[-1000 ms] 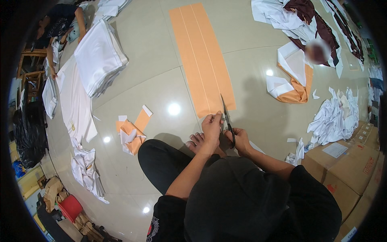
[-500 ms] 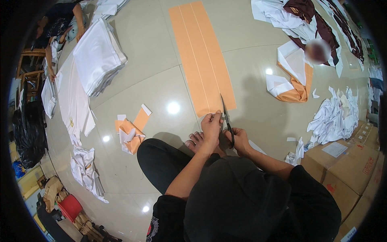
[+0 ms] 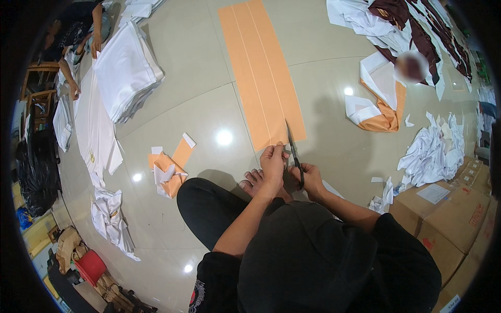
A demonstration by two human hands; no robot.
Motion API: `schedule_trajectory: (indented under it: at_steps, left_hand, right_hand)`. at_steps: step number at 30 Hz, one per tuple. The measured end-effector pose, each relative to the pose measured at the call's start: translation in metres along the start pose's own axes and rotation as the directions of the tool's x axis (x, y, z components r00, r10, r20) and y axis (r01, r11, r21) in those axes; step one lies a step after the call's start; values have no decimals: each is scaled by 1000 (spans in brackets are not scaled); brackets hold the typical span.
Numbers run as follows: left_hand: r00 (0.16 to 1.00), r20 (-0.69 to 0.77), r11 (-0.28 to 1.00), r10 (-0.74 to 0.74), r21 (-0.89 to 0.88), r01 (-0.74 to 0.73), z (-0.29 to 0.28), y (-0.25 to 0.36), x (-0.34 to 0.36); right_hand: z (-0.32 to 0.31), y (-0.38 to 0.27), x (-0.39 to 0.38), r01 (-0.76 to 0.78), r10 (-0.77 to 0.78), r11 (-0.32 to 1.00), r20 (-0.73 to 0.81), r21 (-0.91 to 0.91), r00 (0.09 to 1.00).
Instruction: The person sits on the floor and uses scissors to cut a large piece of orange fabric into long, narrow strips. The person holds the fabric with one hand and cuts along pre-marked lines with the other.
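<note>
A long orange cloth panel (image 3: 261,68) with two thin pale lengthwise lines lies flat on the tiled floor, running away from me. My left hand (image 3: 273,163) pinches its near edge between thumb and fingers. In my right hand (image 3: 312,180) are dark scissors (image 3: 295,156), their handles gripped and their blades pointing away along the right-hand line near the panel's close end. How far the blades are parted is too fine to tell. My bare foot (image 3: 253,182) rests just left of my left wrist.
Crumpled orange and white scraps (image 3: 169,175) lie left, and a folded orange-white cloth (image 3: 383,101) right. White cloth stacks (image 3: 128,73) stand far left, beside another person's arm (image 3: 97,31). White offcuts (image 3: 433,151) and cardboard boxes (image 3: 443,203) are at right.
My hands and the scissors stay in almost the same place at the panel's near end. At the far left, the other person's hands have shifted slightly by the white cloth.
</note>
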State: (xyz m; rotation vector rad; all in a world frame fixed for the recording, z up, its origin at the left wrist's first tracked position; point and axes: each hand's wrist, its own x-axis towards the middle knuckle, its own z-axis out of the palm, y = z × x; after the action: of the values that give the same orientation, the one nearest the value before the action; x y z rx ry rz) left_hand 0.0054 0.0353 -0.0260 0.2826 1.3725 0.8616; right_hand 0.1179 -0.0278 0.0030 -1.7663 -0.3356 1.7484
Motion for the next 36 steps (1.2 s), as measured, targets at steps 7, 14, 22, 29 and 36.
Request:
schedule_trajectory:
  at_steps: [7,14,22,29,36]
  left_hand:
    - [999,1,999,43,-9,-43,-3,-7,3]
    - [998,41,996,54,-69,-51,-5,-4,1]
    - [998,46,997,49,-64,-46,-5,-1,-2]
    - [995,26,994,99,-43,-98,-5,-8,1]
    - [995,20,995,98,-28,-98,-5,-3,-4]
  right_hand:
    - [2,-5,14,71,-71,997,4,-1,997]
    - [7,-18,14,36,-36,999,-14,4,999]
    - [10,-22,14,23,-22,999,-21,40,1000]
    - [8,-21,15,-9,9,1000,6,23,1000]
    - [11,-23,12,11,-12,999,11,37,1000]
